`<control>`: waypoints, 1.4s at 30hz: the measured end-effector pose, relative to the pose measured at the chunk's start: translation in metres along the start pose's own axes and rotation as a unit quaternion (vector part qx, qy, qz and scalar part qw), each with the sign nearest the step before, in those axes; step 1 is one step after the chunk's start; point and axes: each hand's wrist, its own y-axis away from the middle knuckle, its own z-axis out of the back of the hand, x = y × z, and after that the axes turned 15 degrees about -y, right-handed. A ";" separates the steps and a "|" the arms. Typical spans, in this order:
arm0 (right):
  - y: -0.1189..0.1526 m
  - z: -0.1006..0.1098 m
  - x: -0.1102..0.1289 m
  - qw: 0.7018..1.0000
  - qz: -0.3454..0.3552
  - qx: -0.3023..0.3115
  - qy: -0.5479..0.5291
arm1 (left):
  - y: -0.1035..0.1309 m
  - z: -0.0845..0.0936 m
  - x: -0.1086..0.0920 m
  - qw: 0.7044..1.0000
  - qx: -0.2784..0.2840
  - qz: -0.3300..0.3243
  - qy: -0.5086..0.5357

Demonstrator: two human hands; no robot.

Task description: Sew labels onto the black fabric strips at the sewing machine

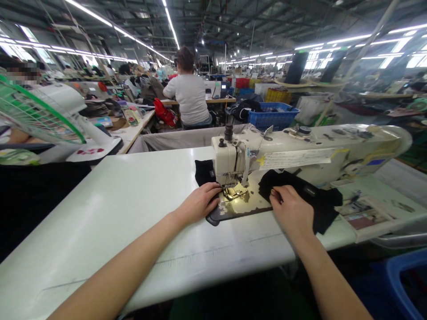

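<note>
A cream sewing machine (287,149) stands on the pale table, its work light shining on the presser foot (235,193). My left hand (199,203) lies palm down just left of the foot, fingers stretched toward it and nothing visible in them. Behind those fingertips a black fabric piece (204,172) with a small label lies partly hidden by the machine head. Right of the needle area, my right hand (294,212) has thumb and forefinger closed at the edge of a stack of black fabric pieces (322,200). Another small label shows on that stack.
An open tray of small items (367,218) sits at the table's right. A white-green fan (63,104) stands at left. Ahead, a person in a white top (191,95) sits with their back to me, near a blue basket (273,116). Another blue container (405,271) is at lower right.
</note>
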 end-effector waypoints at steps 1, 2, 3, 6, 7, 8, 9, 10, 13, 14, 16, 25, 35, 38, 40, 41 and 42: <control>0.001 0.005 -0.001 0.999 0.002 -0.041 -0.020 | 0.003 0.000 0.001 1.000 0.003 0.007 -0.004; 0.001 0.010 -0.002 0.995 0.006 -0.083 -0.046 | 0.008 0.001 0.003 1.000 0.005 0.016 -0.009; 0.002 0.017 -0.003 0.989 0.011 -0.124 -0.077 | 0.014 0.003 0.006 0.999 0.007 0.027 -0.016; 0.004 0.039 -0.006 0.964 -0.026 -0.197 -0.176 | 0.042 0.014 0.022 0.997 0.016 0.064 -0.044; 0.005 0.047 -0.007 0.953 -0.061 -0.210 -0.208 | 0.053 0.019 0.029 0.996 0.018 0.075 -0.054; 0.006 0.055 -0.007 0.941 -0.102 -0.217 -0.239 | 0.064 0.025 0.036 0.994 0.019 0.087 -0.066; 0.008 0.062 -0.007 0.927 -0.144 -0.216 -0.271 | 0.074 0.031 0.042 0.992 0.019 0.100 -0.079; 0.010 0.067 -0.005 0.912 -0.181 -0.205 -0.306 | 0.082 0.037 0.045 0.989 0.019 0.116 -0.094; 0.020 0.075 0.008 0.851 -0.268 -0.126 -0.434 | 0.090 0.057 0.035 0.980 0.008 0.169 -0.107; 0.023 0.075 0.015 0.827 -0.287 -0.089 -0.475 | 0.087 0.062 0.023 0.979 0.003 0.187 -0.077; 0.030 0.071 0.033 0.790 -0.301 -0.006 -0.534 | 0.074 0.070 -0.011 0.973 -0.012 0.218 0.070; 0.051 0.047 0.082 0.763 -0.227 0.205 -0.570 | 0.006 0.058 -0.093 0.653 -0.060 0.410 0.634; 0.106 0.025 0.089 0.730 -0.263 0.320 -0.544 | 0.007 0.058 -0.019 0.789 0.141 0.347 0.487; 0.119 0.021 0.092 0.750 -0.270 0.274 -0.539 | 0.002 0.044 -0.008 0.835 0.156 0.322 0.417; 0.125 0.019 0.092 0.786 -0.271 0.211 -0.514 | -0.001 0.033 -0.004 0.861 0.148 0.316 0.369; 0.127 0.018 0.092 0.803 -0.272 0.183 -0.498 | -0.003 0.028 -0.004 0.876 0.143 0.311 0.339; 0.129 0.017 0.092 0.817 -0.274 0.159 -0.482 | -0.005 0.023 -0.005 0.894 0.136 0.302 0.302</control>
